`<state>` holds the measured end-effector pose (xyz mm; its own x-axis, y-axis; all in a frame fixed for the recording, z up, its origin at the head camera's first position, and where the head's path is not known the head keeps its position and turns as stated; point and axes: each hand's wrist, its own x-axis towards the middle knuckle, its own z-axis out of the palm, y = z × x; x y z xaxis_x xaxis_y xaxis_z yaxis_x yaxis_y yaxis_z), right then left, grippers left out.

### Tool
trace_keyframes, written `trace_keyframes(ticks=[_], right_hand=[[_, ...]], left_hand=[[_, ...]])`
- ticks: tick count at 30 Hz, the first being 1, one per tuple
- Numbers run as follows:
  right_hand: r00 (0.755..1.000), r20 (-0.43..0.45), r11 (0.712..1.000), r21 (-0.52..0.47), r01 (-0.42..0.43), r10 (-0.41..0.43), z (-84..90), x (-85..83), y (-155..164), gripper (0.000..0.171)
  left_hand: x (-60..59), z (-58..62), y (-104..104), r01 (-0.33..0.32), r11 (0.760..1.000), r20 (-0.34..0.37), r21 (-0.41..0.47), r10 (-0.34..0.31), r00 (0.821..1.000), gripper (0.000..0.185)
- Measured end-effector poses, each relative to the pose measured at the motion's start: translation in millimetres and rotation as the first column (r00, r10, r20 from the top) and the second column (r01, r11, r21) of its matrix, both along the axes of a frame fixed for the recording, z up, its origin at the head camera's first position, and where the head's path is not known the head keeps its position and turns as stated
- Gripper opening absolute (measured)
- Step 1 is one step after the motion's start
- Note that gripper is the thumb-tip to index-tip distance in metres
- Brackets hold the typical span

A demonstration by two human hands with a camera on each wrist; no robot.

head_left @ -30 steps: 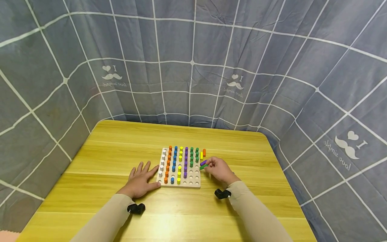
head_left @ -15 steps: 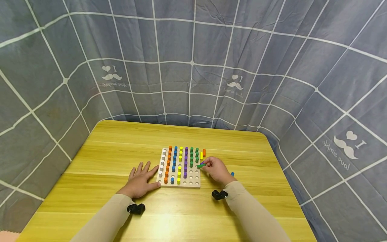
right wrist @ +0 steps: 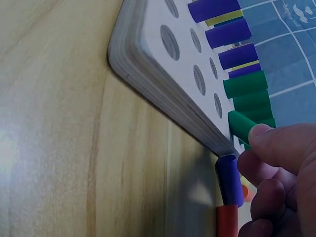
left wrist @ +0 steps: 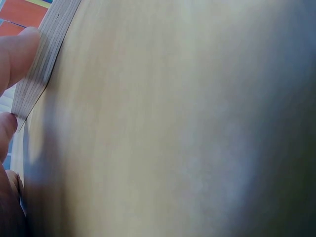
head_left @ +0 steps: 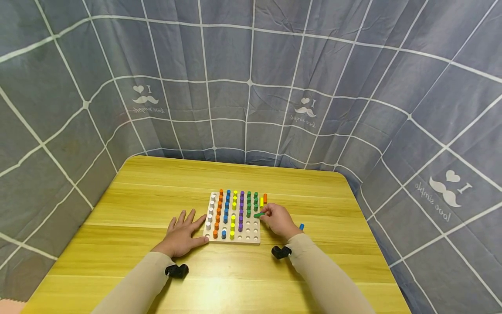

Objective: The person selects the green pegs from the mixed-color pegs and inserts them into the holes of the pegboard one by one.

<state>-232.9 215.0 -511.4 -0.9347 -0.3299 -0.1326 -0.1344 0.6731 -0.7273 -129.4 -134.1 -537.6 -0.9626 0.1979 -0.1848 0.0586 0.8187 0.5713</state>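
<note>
Head view. The right hand [head_left: 277, 219] pinches a green peg [head_left: 259, 215] between thumb and fingertips and holds it tilted over the right edge of the wooden pegboard [head_left: 251, 237], at about 3 o'clock of the board. Compared with half a second earlier, the hand has shifted slightly toward 9 o'clock, so that the green peg now lies over the board's rightmost columns rather than just off its edge. One second earlier the same hand held both this peg and a purple peg beside the board; in the right wrist view the purple peg [right wrist: 230, 180] now lies on the table [head_left: 157, 183] against the board's side, end to end with a red peg [right wrist: 227, 220] that touches it.

Right wrist view. The green peg [right wrist: 242, 127] is gripped at its upper end by a fingertip [right wrist: 276, 143], its free end close above the board surface beside the standing green pegs [right wrist: 247, 84].

The left hand [head_left: 183, 234] lies flat and relaxed on the table at 9 o'clock of the board, fingers [left wrist: 15, 54] pressed against the board's edge [left wrist: 42, 69]; its position is unchanged. A blue peg [head_left: 301, 226] lies on the table just beyond the right wrist, at 3 o'clock.
</note>
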Motion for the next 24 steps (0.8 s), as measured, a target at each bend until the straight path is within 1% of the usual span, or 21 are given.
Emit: trace_keyframes(ticks=[8, 14, 20, 24], right_hand=[[1.000, -0.012, 0.999, 0.035, 0.007, -0.007, 1.6, 1.6, -3.7, 0.004], [1.000, -0.010, 0.999, 0.034, 0.013, -0.013, 3.3, 2.4, -6.5, 0.007], [0.999, -0.051, 0.998, 0.064, -0.014, 0.018, 3.4, 2.5, -6.4, 0.009], [0.999, -0.048, 0.998, 0.062, -0.020, 0.023, 3.6, 2.5, -6.2, 0.009]], left_hand=[[0.1, 0.2, -0.8, 0.000, 1.000, 0.001, -0.005, 0.000, 1.000, 0.089], [0.5, 0.1, -1.2, 0.000, 1.000, 0.006, -0.010, 0.000, 1.000, 0.090], [1.1, -0.3, -1.5, 0.003, 1.000, 0.009, -0.012, -0.002, 1.000, 0.090], [1.3, -0.2, -1.4, 0.003, 1.000, 0.010, -0.011, -0.003, 1.000, 0.090]])
